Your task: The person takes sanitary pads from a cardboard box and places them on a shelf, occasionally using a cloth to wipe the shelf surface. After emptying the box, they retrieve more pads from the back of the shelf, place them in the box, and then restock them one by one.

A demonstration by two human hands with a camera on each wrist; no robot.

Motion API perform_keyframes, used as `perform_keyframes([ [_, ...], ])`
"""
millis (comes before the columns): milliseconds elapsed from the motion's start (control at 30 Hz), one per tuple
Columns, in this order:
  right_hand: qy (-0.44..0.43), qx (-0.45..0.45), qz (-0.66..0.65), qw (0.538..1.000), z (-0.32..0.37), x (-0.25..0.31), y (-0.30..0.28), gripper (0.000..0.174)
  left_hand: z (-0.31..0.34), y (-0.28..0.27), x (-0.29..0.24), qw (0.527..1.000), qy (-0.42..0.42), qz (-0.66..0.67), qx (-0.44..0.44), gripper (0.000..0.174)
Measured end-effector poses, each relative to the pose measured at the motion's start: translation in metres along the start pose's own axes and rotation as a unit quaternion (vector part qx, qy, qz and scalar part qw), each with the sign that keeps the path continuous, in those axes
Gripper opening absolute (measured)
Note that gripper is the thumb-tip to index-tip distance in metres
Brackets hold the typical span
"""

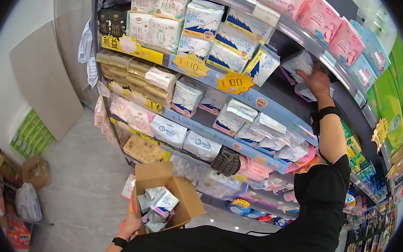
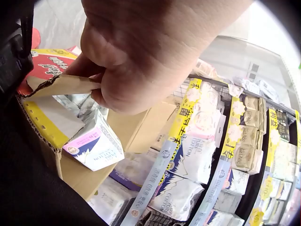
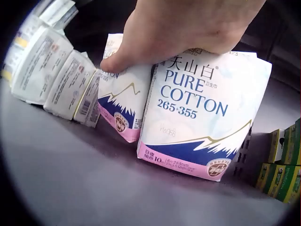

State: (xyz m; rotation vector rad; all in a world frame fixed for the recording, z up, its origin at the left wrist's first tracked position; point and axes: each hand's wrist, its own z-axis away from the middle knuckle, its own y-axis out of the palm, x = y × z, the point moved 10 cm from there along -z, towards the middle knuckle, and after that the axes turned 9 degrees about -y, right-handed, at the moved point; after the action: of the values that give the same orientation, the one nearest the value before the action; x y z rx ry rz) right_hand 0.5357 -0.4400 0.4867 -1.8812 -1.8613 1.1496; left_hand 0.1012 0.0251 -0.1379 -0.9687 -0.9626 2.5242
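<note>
My right hand (image 1: 315,80) reaches up to a dark shelf (image 1: 280,92). There it grips the top of an upright white, blue and pink "Pure Cotton" pack (image 3: 202,117). The thumb (image 3: 113,63) presses on a smaller matching pack (image 3: 123,106) standing just to its left. My left hand (image 1: 131,224) holds an open cardboard box (image 1: 184,198) low at my side. In the left wrist view this hand (image 2: 141,52) pinches the box's torn flap (image 2: 61,84). Several similar packs (image 2: 96,143) lie inside the box.
Shelves full of white, gold and pink packs (image 1: 185,96) with yellow price tags (image 1: 234,82) run along the aisle. More packs (image 3: 56,75) lie left of my right hand, and green boxes (image 3: 282,165) stand to its right. Cartons and a bag (image 1: 29,179) sit on the grey floor at the left.
</note>
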Motion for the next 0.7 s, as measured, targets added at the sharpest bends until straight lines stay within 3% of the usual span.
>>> perform_keyframes([
  [100, -0.059, -0.065, 0.008, 0.996, 0.016, 0.017, -0.032, 0.080, -0.017, 0.012, 0.010, 1.000, 0.010, 0.010, 0.016, 0.030],
  [133, -0.126, -0.098, 0.000, 0.987, 0.026, 0.030, -0.045, 0.077, -0.019, 0.012, 0.010, 1.000, 0.018, 0.004, 0.011, 0.029],
  [233, -0.165, -0.139, -0.025, 0.976, 0.059, 0.051, -0.088, 0.072, -0.016, 0.007, -0.002, 0.999, 0.037, -0.002, 0.006, 0.029],
  [300, -0.161, -0.188, -0.051, 0.967, 0.086, 0.053, -0.120, 0.070, -0.015, 0.001, -0.008, 0.996, 0.082, 0.029, 0.000, 0.038],
  [367, -0.152, -0.227, -0.114, 0.955, 0.115, 0.049, -0.142, 0.069, -0.021, 0.004, -0.002, 0.997, 0.054, 0.046, -0.009, 0.047],
  [400, -0.148, -0.265, -0.126, 0.944, 0.135, 0.057, -0.158, 0.056, -0.010, -0.008, -0.010, 0.999, 0.023, 0.026, -0.002, 0.046],
  [433, -0.180, -0.239, -0.102, 0.949, 0.152, 0.029, -0.143, 0.040, -0.011, -0.007, -0.010, 0.999, 0.026, 0.019, 0.010, 0.042],
  [467, -0.188, -0.161, -0.222, 0.943, 0.164, 0.039, -0.130, 0.029, -0.015, -0.007, -0.010, 0.999, 0.040, 0.019, -0.013, 0.039],
  [500, -0.241, -0.138, -0.241, 0.930, 0.182, 0.059, -0.128, 0.033, -0.014, -0.006, -0.010, 0.999, 0.042, 0.025, -0.002, 0.036],
  [567, -0.191, -0.151, -0.467, 0.850, 0.218, 0.103, -0.101, 0.038, -0.005, -0.015, -0.018, 0.998, 0.053, 0.042, -0.006, 0.026],
  [633, -0.175, -0.074, -0.570, 0.800, 0.240, 0.206, -0.090, 0.047, 0.002, -0.022, -0.024, 0.997, 0.074, 0.036, -0.011, 0.027],
  [667, -0.190, 0.079, -0.566, 0.798, 0.255, 0.254, -0.059, 0.090, 0.005, -0.025, -0.024, 0.997, 0.066, 0.036, -0.009, 0.027],
  [700, -0.184, 0.143, -0.574, 0.785, 0.255, 0.305, -0.061, 0.091, 0.008, -0.028, -0.024, 0.998, 0.056, 0.038, -0.006, 0.028],
])
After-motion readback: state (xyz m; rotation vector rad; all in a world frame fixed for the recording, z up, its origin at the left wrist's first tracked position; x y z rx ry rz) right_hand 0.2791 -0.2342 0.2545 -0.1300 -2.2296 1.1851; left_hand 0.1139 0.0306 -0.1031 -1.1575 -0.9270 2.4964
